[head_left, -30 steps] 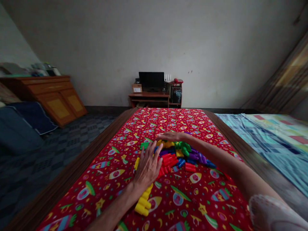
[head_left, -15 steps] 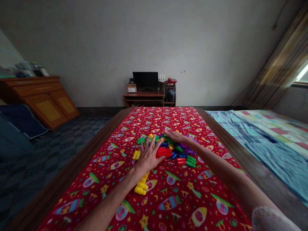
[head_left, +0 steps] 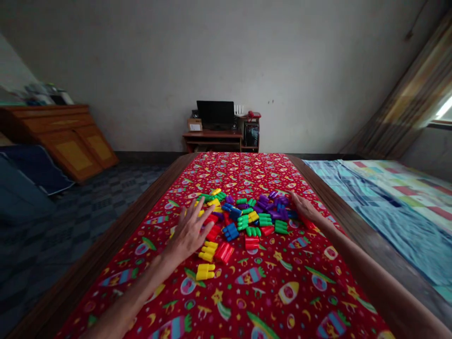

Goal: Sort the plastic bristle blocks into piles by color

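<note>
Plastic building blocks with rounded pegs lie spread over the red patterned tablecloth point(head_left: 261, 301). My left hand point(head_left: 187, 231) is at the left edge of the spread, palm down with fingers apart, partly over yellow blocks and beside a red block point(head_left: 213, 232). At the right edge, my right hand point(head_left: 305, 209) is stretched out next to purple blocks point(head_left: 278, 214), with a red block point(head_left: 309, 223) partly hidden under it. Between the hands lie green blocks point(head_left: 265, 220), a blue block point(head_left: 230, 231) and a red block point(head_left: 252, 243). Closest to me is a yellow block point(head_left: 205, 271).
The long table has dark wooden edges point(head_left: 319, 200). A bed point(head_left: 399, 202) stands along its right side. Beyond the far end is a desk point(head_left: 212, 135) with a monitor point(head_left: 215, 113). To the left stands a wooden cabinet point(head_left: 70, 141).
My hands have moved apart, the left one leftward and nearer me, the right one rightward. The heaped blocks are now spread wider and flatter. The view has shifted slightly.
</note>
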A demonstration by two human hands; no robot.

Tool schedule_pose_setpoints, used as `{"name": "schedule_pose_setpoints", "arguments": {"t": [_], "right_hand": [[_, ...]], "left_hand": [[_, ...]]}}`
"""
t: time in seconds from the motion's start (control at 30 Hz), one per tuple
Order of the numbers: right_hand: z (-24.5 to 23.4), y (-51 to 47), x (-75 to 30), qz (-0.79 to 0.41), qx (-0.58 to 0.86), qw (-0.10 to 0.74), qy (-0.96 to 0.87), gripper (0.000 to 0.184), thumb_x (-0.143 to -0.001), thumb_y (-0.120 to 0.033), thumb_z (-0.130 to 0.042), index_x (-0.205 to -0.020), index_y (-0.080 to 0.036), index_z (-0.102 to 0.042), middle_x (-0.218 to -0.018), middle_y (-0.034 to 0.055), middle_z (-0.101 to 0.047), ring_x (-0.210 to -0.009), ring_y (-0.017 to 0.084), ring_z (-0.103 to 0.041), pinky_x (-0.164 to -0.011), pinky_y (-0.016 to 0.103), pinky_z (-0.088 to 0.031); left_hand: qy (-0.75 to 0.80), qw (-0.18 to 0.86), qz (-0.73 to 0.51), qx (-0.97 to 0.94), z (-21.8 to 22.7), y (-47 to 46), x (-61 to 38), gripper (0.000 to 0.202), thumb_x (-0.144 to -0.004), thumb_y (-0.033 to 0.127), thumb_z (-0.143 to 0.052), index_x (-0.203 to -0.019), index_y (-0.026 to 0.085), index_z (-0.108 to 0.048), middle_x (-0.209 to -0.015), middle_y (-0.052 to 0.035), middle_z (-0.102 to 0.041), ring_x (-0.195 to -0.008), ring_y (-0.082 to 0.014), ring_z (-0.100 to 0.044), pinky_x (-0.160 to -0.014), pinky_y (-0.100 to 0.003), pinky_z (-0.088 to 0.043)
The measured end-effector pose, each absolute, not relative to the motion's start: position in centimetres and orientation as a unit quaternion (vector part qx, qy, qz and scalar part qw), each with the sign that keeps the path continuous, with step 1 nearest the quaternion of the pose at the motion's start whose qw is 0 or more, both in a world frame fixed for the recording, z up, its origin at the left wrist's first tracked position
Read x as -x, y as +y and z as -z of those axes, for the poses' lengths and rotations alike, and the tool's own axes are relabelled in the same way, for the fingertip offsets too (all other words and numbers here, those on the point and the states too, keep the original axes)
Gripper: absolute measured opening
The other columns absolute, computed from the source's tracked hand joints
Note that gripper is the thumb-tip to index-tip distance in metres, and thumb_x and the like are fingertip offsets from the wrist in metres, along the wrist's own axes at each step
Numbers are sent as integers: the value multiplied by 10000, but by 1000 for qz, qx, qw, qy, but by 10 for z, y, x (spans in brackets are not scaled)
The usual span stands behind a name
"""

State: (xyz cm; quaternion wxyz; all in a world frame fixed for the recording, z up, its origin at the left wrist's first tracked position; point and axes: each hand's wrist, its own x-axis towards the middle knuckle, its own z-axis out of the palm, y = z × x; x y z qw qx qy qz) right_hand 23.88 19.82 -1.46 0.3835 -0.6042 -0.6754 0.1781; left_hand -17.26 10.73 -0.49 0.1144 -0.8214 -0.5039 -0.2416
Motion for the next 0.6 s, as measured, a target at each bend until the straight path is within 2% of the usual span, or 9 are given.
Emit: {"name": "schedule_pose_setpoints", "arguments": {"t": [0.1, 0.2, 0.33, 0.43, 0.5, 0.6], "right_hand": [[24, 198, -218, -241, 574, 353, -699, 648, -890, -653, -277, -1202, -221, -645, -1091, 96, -705, -1110, 307, -612, -1004, 485, -425], [18, 201, -167, -295, 514, 353, -724, 649, -892, -674, -282, -1225, -237, -627, -1237, 73, -650, -1228, 286, -536, -1070, 472, -364], [3, 195, -82, -372, 404, 300, -780, 712, -885, -712, -280, -1247, -201, -619, -1298, 93, -609, -1251, 292, -515, -1093, 467, -348], [-10, 188, -34, -424, 335, 285, -792, 722, -921, -683, -196, -1312, -214, -580, -1354, 68, -572, -1299, 257, -480, -1102, 405, -361], [-18, 185, -25, -409, 323, 300, -799, 690, -954, -628, -152, -1345, -223, -552, -1358, 57, -572, -1281, 241, -501, -1064, 389, -410], [-26, 181, -57, -323, 362, 344, -804, 604, -956, -573, -305, -1402, -208, -483, -1361, 97, -564, -1271, 274, -506, -1046, 443, -419]], "left_hand": [[-405, 98, 191, 889, 1, 76, 130, 474, -986, 389, -376, -1452, 297, -369, -1581, -77, -246, -1442, -326, -213, -1117, -620, -234], [-313, 84, 152, 934, 4, 54, 94, 518, -952, 443, -462, -1448, 333, -358, -1580, -40, -262, -1450, -314, -186, -1130, -628, -195], [-316, 117, 155, 929, 10, 53, 78, 442, -981, 296, -437, -1417, 345, -393, -1574, -3, -282, -1450, -250, -200, -1169, -573, -149], [-333, 153, 152, 918, 11, 63, 90, 397, -956, 330, -493, -1352, 304, -481, -1562, -24, -307, -1443, -266, -215, -1180, -583, -80], [-340, 165, 133, 916, 8, 69, 107, 364, -915, 339, -561, -1274, 280, -554, -1521, -25, -385, -1427, -273, -257, -1187, -578, -52], [-385, 160, 116, 902, 5, 74, 144, 308, -876, 305, -608, -1180, 256, -619, -1461, -27, -472, -1396, -274, -324, -1192, -566, -95]]}}
